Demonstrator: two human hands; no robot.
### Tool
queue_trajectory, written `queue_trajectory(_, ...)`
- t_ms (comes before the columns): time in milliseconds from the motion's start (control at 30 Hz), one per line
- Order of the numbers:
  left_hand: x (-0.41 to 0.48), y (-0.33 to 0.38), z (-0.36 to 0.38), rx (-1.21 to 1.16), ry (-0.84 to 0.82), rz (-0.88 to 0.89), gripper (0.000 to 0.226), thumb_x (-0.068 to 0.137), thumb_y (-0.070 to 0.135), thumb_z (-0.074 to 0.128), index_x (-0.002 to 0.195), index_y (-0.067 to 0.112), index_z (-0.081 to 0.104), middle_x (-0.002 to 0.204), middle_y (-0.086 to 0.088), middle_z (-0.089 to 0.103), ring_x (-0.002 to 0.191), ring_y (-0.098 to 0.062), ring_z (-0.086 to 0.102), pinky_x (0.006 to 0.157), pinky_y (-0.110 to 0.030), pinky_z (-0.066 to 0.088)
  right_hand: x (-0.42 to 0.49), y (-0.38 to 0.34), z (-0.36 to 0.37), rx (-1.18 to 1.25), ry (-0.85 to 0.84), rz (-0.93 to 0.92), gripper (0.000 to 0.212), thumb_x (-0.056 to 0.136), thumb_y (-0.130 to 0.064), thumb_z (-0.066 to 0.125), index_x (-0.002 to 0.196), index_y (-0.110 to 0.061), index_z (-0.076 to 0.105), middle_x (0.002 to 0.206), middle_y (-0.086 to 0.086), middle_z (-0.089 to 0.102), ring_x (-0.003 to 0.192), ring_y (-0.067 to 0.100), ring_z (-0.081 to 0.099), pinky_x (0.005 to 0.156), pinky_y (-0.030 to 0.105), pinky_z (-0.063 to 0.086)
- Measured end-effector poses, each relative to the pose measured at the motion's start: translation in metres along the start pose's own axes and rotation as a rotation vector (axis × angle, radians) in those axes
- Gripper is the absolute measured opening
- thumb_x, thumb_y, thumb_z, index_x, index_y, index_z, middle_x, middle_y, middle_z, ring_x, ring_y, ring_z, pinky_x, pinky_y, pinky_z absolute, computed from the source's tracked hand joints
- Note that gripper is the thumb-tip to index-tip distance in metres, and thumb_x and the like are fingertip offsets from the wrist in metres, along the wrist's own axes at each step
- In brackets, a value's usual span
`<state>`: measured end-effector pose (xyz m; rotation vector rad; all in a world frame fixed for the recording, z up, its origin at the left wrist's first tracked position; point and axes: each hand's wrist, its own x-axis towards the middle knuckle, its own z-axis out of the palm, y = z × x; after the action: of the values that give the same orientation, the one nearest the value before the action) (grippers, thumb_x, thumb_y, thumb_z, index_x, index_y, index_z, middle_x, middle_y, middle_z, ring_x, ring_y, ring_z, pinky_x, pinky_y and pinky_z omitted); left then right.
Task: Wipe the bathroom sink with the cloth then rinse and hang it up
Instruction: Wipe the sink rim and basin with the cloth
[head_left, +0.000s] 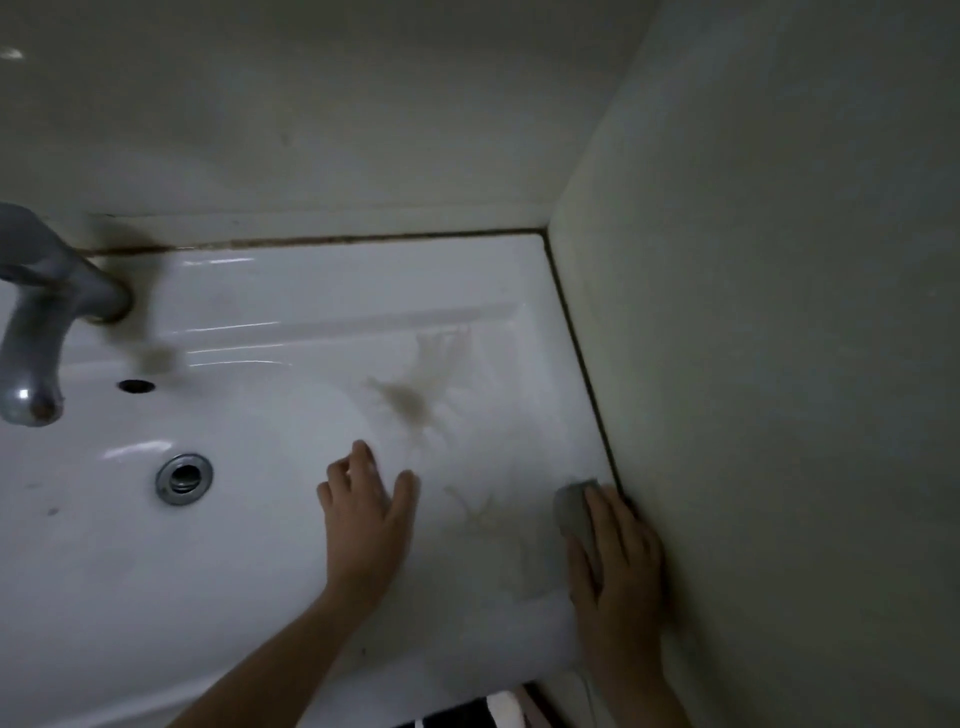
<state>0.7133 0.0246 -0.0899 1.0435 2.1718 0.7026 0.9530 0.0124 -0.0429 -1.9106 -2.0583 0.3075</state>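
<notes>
The white bathroom sink (322, 291) fills the view, with brown smears on its right ledge. A small grey cloth (574, 512) lies on that ledge right beside the side wall. My right hand (621, 566) presses flat on top of the cloth, which shows past the fingertips and to their left. My left hand (366, 519) rests flat on the sink's right inner slope, fingers spread, holding nothing.
A metal tap (39, 332) stands at the left, over the basin. The drain (184, 478) sits at the basin's bottom, an overflow hole (136, 385) above it. A wall (779, 364) bounds the sink on the right, another behind it.
</notes>
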Motion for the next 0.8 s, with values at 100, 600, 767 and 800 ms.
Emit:
queue_trajectory(100, 0.0, -0.002, 0.003, 0.018, 0.006, 0.012, 0.047, 0.088, 0.033, 0.059, 0.126, 0.012, 0.041, 0.113, -0.013, 0.043, 0.102, -0.033, 0.039, 0.09, -0.043, 0.034, 0.025, -0.007, 0.012, -0.019, 0.035, 0.007, 0.048, 0.093, -0.03, 0.048, 0.137, -0.011, 0.051, 0.14, 0.009, 0.053, 0.122, 0.03, 0.052, 0.106, 0.037, 0.035)
queue_trajectory(600, 0.001, -0.004, 0.0, 0.02, 0.006, -0.023, 0.052, 0.083, 0.046, 0.046, 0.122, 0.012, 0.041, 0.115, -0.015, 0.044, 0.102, -0.035, 0.04, 0.092, -0.047, 0.035, -0.068, -0.018, 0.006, 0.119, 0.019, 0.121, 0.043, 0.093, -0.028, 0.051, 0.133, -0.012, 0.055, 0.138, 0.005, 0.055, 0.122, 0.03, 0.051, 0.107, 0.034, 0.032)
queue_trajectory(767, -0.002, -0.002, -0.002, -0.003, -0.038, -0.025, 0.059, 0.086, 0.046, 0.047, 0.132, 0.011, 0.038, 0.123, -0.014, 0.041, 0.108, -0.034, 0.037, 0.094, -0.045, 0.034, -0.135, -0.126, 0.041, 0.184, -0.205, -0.149, 0.046, 0.096, -0.033, 0.046, 0.139, -0.016, 0.049, 0.145, 0.002, 0.048, 0.133, 0.021, 0.039, 0.112, 0.035, 0.032)
queue_trajectory(800, -0.002, -0.002, -0.002, -0.012, -0.043, -0.027, 0.059, 0.085, 0.047, 0.047, 0.132, 0.011, 0.038, 0.123, -0.013, 0.041, 0.108, -0.034, 0.037, 0.093, -0.045, 0.034, -0.14, -0.128, 0.041, 0.207, -0.224, -0.208, 0.047, 0.096, -0.032, 0.048, 0.14, -0.016, 0.047, 0.146, 0.002, 0.047, 0.133, 0.019, 0.038, 0.112, 0.034, 0.032)
